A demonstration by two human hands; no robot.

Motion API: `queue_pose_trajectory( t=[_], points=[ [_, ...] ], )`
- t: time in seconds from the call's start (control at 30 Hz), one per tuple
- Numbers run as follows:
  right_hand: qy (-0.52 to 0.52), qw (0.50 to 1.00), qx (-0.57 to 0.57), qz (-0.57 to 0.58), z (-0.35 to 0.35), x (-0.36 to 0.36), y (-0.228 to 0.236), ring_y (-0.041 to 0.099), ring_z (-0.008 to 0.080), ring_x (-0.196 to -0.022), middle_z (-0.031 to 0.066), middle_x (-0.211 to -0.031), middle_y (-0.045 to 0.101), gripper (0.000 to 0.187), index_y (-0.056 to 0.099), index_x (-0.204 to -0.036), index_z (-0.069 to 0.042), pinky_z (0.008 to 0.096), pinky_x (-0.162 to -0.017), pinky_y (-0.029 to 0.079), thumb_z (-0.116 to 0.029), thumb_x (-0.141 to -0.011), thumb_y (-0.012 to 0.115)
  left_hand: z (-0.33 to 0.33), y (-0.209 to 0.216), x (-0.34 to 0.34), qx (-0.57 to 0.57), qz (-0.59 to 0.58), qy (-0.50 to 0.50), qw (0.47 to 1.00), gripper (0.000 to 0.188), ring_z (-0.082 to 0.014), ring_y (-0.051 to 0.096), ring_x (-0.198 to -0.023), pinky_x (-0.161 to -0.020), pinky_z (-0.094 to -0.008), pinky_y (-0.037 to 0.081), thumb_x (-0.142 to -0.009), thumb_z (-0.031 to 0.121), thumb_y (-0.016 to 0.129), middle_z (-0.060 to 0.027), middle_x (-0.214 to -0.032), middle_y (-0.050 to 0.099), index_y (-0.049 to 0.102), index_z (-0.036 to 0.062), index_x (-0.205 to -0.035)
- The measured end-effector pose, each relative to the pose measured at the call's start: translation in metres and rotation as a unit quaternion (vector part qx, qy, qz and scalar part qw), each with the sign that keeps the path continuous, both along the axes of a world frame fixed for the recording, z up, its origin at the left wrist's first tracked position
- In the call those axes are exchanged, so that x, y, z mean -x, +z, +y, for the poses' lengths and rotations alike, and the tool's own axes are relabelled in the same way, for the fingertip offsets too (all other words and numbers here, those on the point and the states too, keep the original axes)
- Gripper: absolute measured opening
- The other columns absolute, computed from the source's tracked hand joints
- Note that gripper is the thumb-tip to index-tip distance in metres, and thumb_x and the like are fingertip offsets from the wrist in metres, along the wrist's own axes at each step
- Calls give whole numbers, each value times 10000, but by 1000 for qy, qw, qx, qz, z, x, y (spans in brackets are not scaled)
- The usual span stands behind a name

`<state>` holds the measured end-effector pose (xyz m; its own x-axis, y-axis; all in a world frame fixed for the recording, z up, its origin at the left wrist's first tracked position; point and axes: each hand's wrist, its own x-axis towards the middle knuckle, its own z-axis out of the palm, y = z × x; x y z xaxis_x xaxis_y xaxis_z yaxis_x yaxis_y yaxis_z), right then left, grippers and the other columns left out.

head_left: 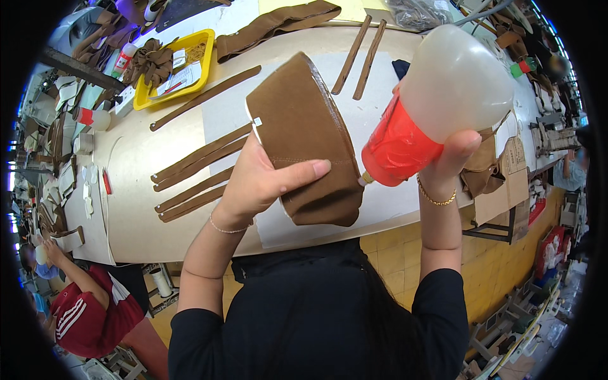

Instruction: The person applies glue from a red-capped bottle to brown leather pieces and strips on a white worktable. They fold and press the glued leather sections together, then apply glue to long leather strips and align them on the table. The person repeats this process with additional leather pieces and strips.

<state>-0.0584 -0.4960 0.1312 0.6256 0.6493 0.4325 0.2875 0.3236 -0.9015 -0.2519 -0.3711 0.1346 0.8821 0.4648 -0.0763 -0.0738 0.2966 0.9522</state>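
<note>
Holding a brown panel (304, 133) above a worktable (139, 225) in the left hand (256, 180), gripped a squeeze bottle (436, 106) in the right hand (448, 161). Closed the left thumb and fingers to the panel's thickness at its left edge, about midway along, with the thumb flat on the visible face beside a stitched seam (310, 160) and the other fingers hidden behind. Spread the right hand wide around the bottle's girth, with the thumb near a red wrap (402, 142) and most fingers out of sight; could not tell the strength of the squeeze.

Judged the panel light and supple, going by the buckled lower end, and best held by the left border, away from the glossy right edge (328, 95), perhaps tacky to the touch. Rated the bottle soft-walled, top-heavy when upended and possibly slick on bare plastic, with the surest hold around the wrap.

Ran the panel's long axis away from the body, leaning slightly left at the far end, with the visible face turned up toward the camera. Tipped the bottle neck-down, with its long axis slanting from upper right to a nozzle (365, 179) aimed at the panel's lower right edge; could not tell contact from a slim gap. Had 4 brown strips (196, 155) laid out to the left of the panel and 2 more strips (372, 57) beyond it.
</note>
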Motion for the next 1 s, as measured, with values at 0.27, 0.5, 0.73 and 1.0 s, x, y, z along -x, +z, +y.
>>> queue_pose_trajectory(
  t=[0.27,0.5,0.73,1.0],
  points=[
    [200,912,-102,344,-12,-41,13,592,202,-758,133,-891,561,920,467,-1083,60,302,-665,555,-785,-726,547,18,-34,-9,212,-63,2,975,432,-181,611,-1011,-902,-332,491,-928,344,603,-97,-1090,642,560,4,-1191],
    [85,946,-113,292,-4,-41,13,596,205,-801,124,-953,579,885,479,-1130,29,310,-696,553,-774,-761,509,16,-24,-10,145,31,-71,986,630,-222,570,-1126,-945,-342,496,-783,93,730,-127,-1179,581,401,-13,-1310],
    [21,997,-60,42,25,-28,22,615,225,-978,120,-1145,567,907,373,-1314,-10,363,-807,550,-732,-786,528,3,1,-3,88,32,-66,993,537,-182,586,-1033,-898,-316,477,-766,43,726,-100,-1147,599,489,-4,-1246],
    [75,989,-33,-121,41,-21,30,618,187,-934,94,-1075,601,779,459,-1225,-10,327,-780,533,-648,-798,591,-3,19,1,65,31,-49,996,522,-189,560,-1079,-944,-322,443,-779,67,654,-107,-1170,582,468,-14,-1260]
  ],
)
